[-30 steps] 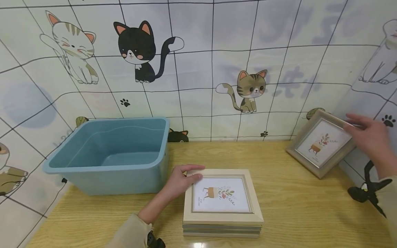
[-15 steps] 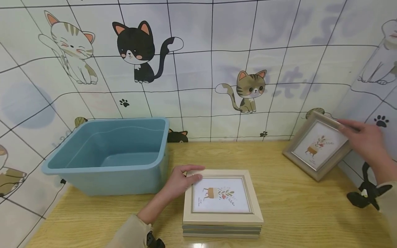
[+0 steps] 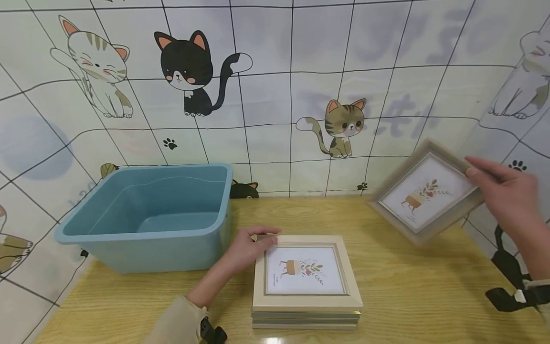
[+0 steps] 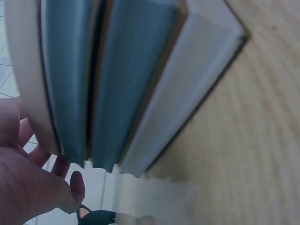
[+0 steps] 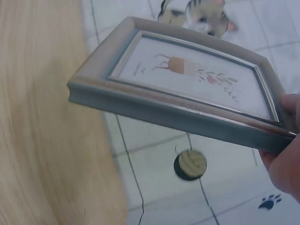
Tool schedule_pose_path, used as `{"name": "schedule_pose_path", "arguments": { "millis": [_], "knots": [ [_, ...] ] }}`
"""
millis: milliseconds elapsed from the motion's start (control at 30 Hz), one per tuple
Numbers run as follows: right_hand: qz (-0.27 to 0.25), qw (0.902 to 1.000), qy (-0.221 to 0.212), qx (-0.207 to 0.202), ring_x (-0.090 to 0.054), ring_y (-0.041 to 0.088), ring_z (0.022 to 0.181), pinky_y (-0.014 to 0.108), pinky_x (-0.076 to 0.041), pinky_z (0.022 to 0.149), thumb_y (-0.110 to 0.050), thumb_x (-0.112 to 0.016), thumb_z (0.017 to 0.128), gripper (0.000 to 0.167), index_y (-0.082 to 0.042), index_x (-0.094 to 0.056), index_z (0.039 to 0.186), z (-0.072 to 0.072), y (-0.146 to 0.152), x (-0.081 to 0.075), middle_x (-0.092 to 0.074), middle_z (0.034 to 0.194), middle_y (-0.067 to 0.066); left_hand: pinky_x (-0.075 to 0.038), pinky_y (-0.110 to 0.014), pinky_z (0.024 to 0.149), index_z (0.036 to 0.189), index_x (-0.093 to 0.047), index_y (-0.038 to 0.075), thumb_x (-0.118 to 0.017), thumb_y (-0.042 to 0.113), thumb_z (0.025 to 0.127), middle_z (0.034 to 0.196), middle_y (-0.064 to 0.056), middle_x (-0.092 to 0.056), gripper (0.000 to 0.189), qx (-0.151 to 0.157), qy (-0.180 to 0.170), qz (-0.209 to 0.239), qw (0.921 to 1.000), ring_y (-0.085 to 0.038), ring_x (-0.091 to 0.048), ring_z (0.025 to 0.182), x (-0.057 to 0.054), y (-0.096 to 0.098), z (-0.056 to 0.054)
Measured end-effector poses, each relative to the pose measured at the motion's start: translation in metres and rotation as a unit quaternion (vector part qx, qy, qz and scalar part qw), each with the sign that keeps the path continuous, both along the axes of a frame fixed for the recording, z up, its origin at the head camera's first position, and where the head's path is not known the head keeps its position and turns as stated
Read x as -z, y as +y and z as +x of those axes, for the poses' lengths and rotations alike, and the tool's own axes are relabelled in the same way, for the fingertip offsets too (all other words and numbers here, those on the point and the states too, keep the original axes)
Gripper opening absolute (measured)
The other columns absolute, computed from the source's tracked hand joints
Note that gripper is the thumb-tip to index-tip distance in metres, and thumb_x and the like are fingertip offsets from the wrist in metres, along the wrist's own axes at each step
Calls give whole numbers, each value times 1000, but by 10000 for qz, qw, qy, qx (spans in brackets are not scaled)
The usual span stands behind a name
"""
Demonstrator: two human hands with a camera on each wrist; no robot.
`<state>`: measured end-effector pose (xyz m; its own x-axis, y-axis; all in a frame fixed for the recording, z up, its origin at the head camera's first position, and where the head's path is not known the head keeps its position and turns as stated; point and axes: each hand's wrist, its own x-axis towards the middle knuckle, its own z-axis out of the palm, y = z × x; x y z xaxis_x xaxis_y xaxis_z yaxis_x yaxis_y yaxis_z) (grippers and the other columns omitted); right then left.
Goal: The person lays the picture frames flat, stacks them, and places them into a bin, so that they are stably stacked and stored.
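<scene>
My right hand holds a taupe picture frame by its right edge, thumb on the front and fingers behind. The frame is tilted, raised over the table near the back right, its printed plant-pot picture facing up. In the right wrist view the frame shows its grey-blue side, with the thumb at its far end. My left hand rests at the back left corner of a stack of several frames, a cream one on top. The left wrist view shows the stack's side edges beside loosely bent fingers.
A blue plastic tub stands left of the stack, with nothing inside that shows. Behind the wooden table rises a cat-printed wall covering, which also bounds the right side.
My right hand has lifted the taupe frame off the table at the back right and moved it left. The left hand has stayed at the stack.
</scene>
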<state>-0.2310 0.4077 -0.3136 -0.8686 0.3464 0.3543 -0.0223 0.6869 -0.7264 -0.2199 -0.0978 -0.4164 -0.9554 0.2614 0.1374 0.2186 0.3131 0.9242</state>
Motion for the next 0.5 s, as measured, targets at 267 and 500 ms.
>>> {"name": "schedule_pose_path", "arguments": {
  "millis": [267,500],
  "knots": [
    [-1192,9880,249,-949,-46,5,126,9,-40,99,-35,-57,105,49,-26,-52,153,22,-47,-21,-47,148,-5,-44,-48,92,124,-76,14,-71,17,97,127,-1,-69,27,74,744,-317,9967,-25,-58,115,-21,-1,3],
    [-2170,9558,183,-1973,-53,5,125,10,-47,89,-24,-65,102,47,-17,-57,148,31,-91,-26,-47,152,-5,-53,-44,94,134,-69,11,-71,10,97,136,-4,-65,37,316,1398,39,9897,-25,-60,120,-42,8,15]
  ]
}}
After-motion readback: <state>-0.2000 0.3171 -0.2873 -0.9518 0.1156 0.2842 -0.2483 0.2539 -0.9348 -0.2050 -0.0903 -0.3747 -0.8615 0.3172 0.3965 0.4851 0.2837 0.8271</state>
